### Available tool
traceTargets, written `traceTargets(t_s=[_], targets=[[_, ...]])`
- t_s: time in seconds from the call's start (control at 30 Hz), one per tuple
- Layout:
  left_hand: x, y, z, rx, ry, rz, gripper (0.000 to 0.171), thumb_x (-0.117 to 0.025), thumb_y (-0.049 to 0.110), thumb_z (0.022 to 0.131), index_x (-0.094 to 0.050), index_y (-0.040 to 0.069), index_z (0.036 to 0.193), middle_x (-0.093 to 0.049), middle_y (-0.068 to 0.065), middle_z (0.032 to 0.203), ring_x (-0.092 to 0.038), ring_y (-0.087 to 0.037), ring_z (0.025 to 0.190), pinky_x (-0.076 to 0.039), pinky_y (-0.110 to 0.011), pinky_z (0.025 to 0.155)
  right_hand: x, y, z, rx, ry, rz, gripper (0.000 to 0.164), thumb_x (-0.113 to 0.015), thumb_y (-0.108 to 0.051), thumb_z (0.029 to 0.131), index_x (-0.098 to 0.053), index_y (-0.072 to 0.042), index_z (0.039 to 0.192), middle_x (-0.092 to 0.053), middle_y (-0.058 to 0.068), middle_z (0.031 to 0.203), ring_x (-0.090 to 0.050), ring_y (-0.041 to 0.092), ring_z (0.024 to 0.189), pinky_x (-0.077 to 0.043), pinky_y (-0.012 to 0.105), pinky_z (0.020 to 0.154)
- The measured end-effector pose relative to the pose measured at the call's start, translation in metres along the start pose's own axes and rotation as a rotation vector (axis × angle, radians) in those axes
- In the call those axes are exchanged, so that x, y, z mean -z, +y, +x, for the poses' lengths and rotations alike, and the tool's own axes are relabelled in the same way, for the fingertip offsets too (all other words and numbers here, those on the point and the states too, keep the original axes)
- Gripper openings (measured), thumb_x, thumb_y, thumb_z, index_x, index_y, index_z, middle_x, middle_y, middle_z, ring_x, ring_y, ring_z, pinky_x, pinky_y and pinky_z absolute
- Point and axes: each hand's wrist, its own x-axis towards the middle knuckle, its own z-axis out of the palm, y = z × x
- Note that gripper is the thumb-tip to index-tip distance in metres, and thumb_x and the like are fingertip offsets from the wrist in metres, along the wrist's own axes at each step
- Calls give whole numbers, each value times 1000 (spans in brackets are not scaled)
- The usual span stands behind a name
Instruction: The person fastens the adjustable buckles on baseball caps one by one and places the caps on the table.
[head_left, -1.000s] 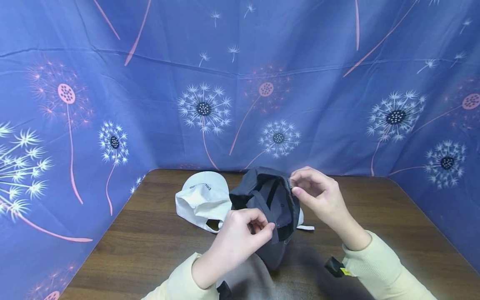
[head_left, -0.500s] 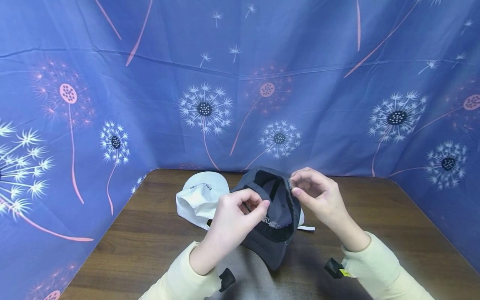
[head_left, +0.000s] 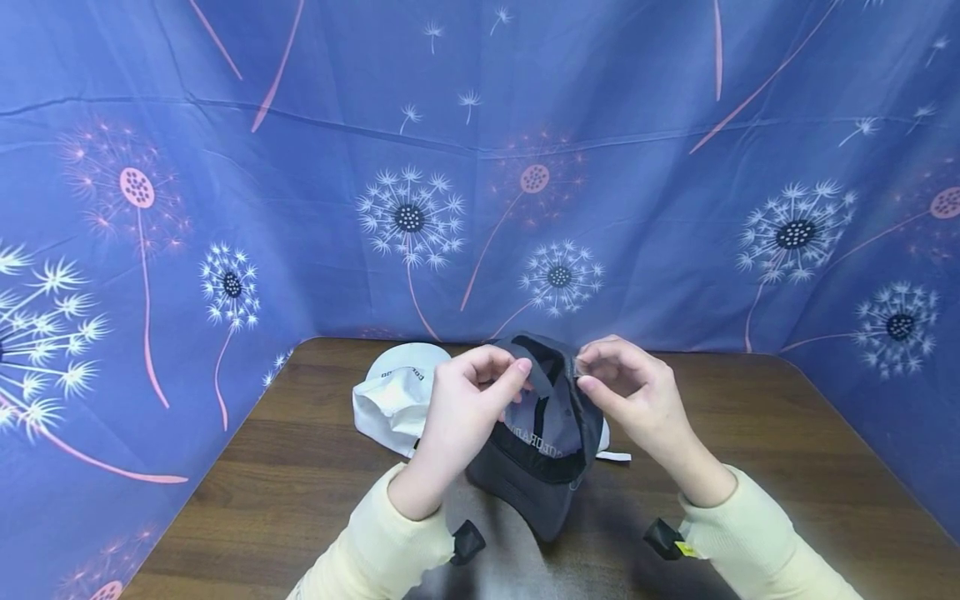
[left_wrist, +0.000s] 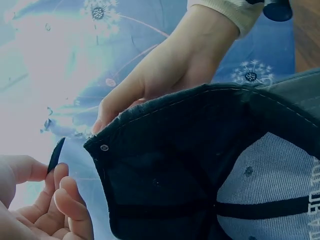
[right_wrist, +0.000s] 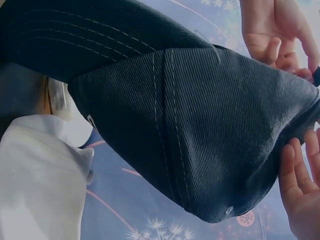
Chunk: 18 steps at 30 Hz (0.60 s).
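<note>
A dark grey baseball cap (head_left: 551, 437) is held up between both hands, its hollow inside towards the head camera and its brim pointing down. My left hand (head_left: 467, 404) pinches the end of the cap's back strap (left_wrist: 56, 155) between thumb and fingers. On the other side of the back opening, my right hand (head_left: 637, 387) grips the cap's edge, where a small shiny piece shows. The left wrist view shows the strap end apart from that edge. Mirrored raised lettering (head_left: 536, 442) is visible inside the cap.
A white cap (head_left: 393, 404) with dark lettering lies on the wooden table (head_left: 285, 475), partly behind my left hand. A white strap (head_left: 615, 456) sticks out behind the grey cap. A blue dandelion-print cloth (head_left: 637, 208) hangs around the table. Black devices (head_left: 468, 542) sit at both wrists.
My left hand has moved up and away from me, bringing the strap end towards the right hand. More of the cap's inside and brim now shows. The right hand has barely moved.
</note>
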Motion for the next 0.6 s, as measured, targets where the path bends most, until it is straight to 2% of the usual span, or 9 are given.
traceTargets(t_s=[0.17,0.4,0.6], targets=[[-4,0,6,-10,71,-41,15,-68,18,86,-69,5,79,-66,-9,68,-55,-13,55,-44,-24,46,-2,-2,1,-16,11,-28,21,-67,14,77,-63,4,95,-63,8,94,-61,9,85,-52,20,74],[-15,-6,13,-70,208,-122,17,-68,14,85,-66,0,75,-68,-17,70,-54,-10,50,-43,-23,44,-6,-3,0,-73,40,-34,19,-67,13,77,-61,9,95,-62,0,94,-61,9,82,-52,20,73],[-25,-14,17,-82,263,-165,17,-68,10,84,-65,-2,73,-67,-19,69,-54,-10,49,-42,-23,42,-10,-2,0,-86,68,-16,21,-67,15,76,-61,8,95,-62,1,91,-62,9,79,-52,21,71]])
